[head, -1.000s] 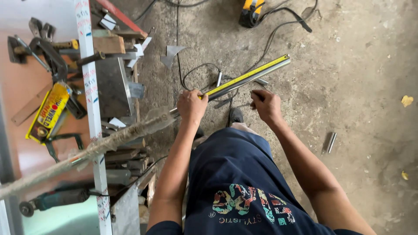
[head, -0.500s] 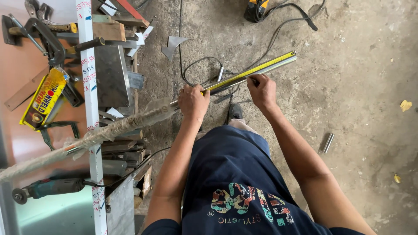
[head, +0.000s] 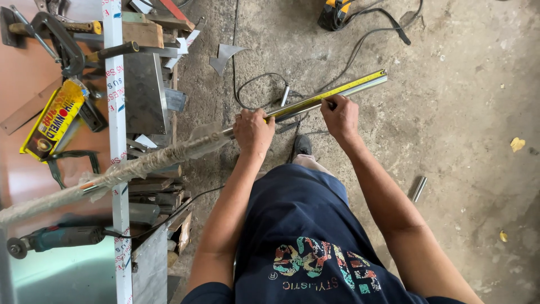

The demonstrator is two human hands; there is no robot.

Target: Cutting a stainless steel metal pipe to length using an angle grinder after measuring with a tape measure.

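Steel tube (head: 360, 87) slants from lower left up to the right above the floor, left hand (head: 253, 132) clenched around it, right hand (head: 339, 115) pinching yellow tape measure (head: 332, 93) along it nearer the free end.

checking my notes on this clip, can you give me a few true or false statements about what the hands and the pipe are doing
1. The left hand grips a shiny metal pipe. True.
2. A yellow tape measure blade lies along the pipe. True.
3. The right hand rests flat on the concrete floor. False: it is at the pipe and tape, fingers on them.
4. The whole pipe is bare metal. False: past the left hand it is covered in plastic wrap.
5. A short metal tube piece lies on the floor to the person's right. True.
6. The blue power drill is in the left hand. False: it lies on the bench surface.
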